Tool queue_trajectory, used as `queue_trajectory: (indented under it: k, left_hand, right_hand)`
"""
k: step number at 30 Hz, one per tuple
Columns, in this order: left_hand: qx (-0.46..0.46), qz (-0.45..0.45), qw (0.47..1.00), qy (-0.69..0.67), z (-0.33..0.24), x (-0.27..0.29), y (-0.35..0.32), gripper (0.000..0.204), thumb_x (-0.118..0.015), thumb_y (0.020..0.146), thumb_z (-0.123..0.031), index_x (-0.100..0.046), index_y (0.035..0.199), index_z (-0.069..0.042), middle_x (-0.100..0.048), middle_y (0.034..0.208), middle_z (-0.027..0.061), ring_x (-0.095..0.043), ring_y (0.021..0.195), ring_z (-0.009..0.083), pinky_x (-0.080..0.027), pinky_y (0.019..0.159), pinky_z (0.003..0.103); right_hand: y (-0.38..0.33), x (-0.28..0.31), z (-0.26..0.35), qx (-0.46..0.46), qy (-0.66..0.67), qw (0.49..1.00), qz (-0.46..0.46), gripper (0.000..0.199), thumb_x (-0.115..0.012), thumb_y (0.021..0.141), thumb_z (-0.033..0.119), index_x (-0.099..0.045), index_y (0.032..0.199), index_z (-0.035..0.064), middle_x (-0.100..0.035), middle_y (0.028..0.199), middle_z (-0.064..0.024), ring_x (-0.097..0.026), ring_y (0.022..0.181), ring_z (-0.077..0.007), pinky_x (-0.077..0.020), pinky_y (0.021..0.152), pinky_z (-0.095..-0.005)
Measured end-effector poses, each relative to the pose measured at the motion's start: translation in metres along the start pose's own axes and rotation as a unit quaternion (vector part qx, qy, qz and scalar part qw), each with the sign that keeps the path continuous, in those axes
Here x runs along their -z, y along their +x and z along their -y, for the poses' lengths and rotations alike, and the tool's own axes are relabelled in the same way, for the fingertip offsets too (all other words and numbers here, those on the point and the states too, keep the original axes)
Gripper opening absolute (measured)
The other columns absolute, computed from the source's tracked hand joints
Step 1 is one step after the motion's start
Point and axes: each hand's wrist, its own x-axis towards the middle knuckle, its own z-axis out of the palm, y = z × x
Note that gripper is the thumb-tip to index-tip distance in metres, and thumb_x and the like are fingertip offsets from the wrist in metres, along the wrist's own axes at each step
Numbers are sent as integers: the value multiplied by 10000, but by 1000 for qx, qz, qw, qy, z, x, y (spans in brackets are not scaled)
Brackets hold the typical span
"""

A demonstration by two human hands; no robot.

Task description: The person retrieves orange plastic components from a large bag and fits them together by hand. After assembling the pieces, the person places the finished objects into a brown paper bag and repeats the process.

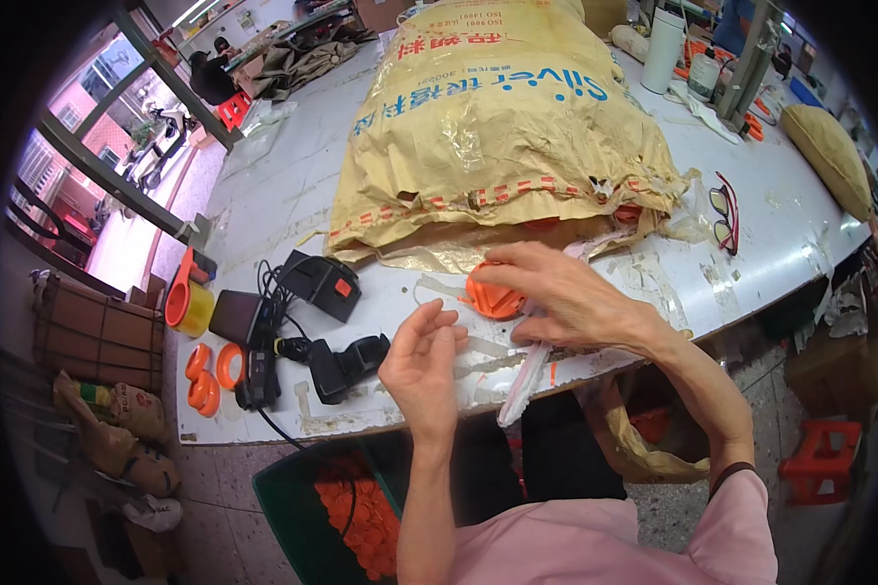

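My right hand [576,297] reaches in front of the big yellow sack [498,146], its fingers and thumb around an orange round plastic part [496,292]. The fingers cover part of that piece, so I cannot tell whether it is one piece or more. Empty and slightly cupped, my left hand [423,359] hovers near the table's front edge, palm up, to the left of the orange part. A whitish plastic strip [525,385] runs beneath my right hand and hangs over the edge. The sack's torn near end gapes, with more orange showing inside.
Left of my hands lie black devices with cables [322,283], orange rings [203,380] and a yellow tape roll [187,302]. Glasses [725,214] rest at the right; a white bottle [663,51] stands behind. Below the table, a green crate [293,497] holds many orange pieces.
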Motion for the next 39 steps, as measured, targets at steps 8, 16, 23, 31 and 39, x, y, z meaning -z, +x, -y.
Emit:
queue_trajectory:
  k: [8, 16, 23, 31, 39]
  left_hand:
    - [3, -18, 1000, -6, -3, -2, 0, 285, -571, 841, 42, -555, 1124, 61, -621, 986, 131, -624, 806, 150, -538, 717, 260]
    - [-1, 7, 1000, 6, -8, -7, 4, 299, -548, 877, -14, -530, 1162, 71, -620, 986, 109, -610, 829, 125, -516, 758, 260]
    - [-13, -15, 999, -29, -2, -3, 4, 271, -545, 901, -48, -549, 1140, 78, -632, 945, 97, -597, 818, 104, -480, 774, 231]
    - [-20, -31, 999, -19, 0, -2, 2, 254, -554, 895, -37, -567, 1119, 82, -634, 956, 101, -601, 831, 109, -482, 765, 224]
    - [-28, -37, 999, -12, 3, -1, 2, 259, -565, 886, -25, -566, 1120, 86, -636, 956, 104, -606, 834, 113, -489, 767, 224]
  right_hand:
    - [26, -8, -6, -86, 232, 969, -6, 255, -613, 765, 115, -606, 1000, 16, -638, 859, -168, -621, 839, -322, -471, 743, -404]
    - [17, -9, -14, -162, 481, 859, 71, 413, -656, 816, 113, -528, 1194, 6, -571, 1037, -43, -545, 854, -94, -495, 699, -217]
    - [15, -5, -5, -198, 529, 818, 109, 429, -548, 857, 168, -488, 1232, -30, -569, 1012, -99, -541, 863, -125, -517, 705, -240]
    - [13, 0, -5, -231, 575, 779, 97, 390, -475, 925, 158, -463, 1270, -23, -562, 1120, -126, -607, 886, -142, -538, 711, -227]
    - [11, -3, -9, -238, 560, 788, 93, 350, -468, 930, 105, -483, 1259, -13, -568, 1143, -116, -636, 827, -133, -545, 711, -203]
